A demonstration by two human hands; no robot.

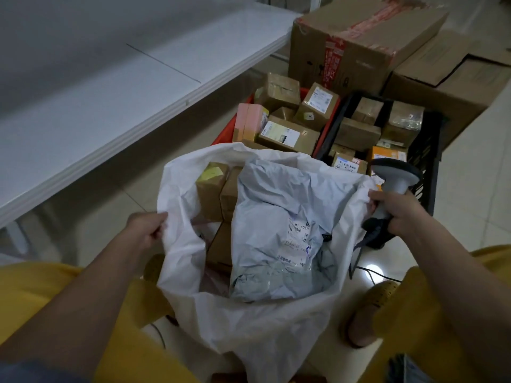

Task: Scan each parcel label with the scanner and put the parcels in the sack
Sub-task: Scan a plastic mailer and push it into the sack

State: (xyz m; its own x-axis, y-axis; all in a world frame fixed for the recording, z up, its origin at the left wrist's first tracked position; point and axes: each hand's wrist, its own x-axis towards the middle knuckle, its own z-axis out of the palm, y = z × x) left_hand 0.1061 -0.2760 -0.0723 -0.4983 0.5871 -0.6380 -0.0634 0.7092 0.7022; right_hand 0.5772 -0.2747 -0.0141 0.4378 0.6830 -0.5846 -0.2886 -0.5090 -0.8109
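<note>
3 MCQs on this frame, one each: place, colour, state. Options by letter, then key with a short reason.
1. Where is the grey mailer bag?
A. in the white sack
B. on the shelf
C. in the black crate

2. What colour is the crate left of the black crate?
A. blue
B. orange-red
C. green

3. What is the right hand doing?
A. hanging idle
B. lifting a box
C. gripping the scanner and the sack rim

Key: 1 A, it lies label-up inside the sack mouth. 2 B, its rim shows orange-red. 3 C, fingers wrap the handle and pinch the rim.
</note>
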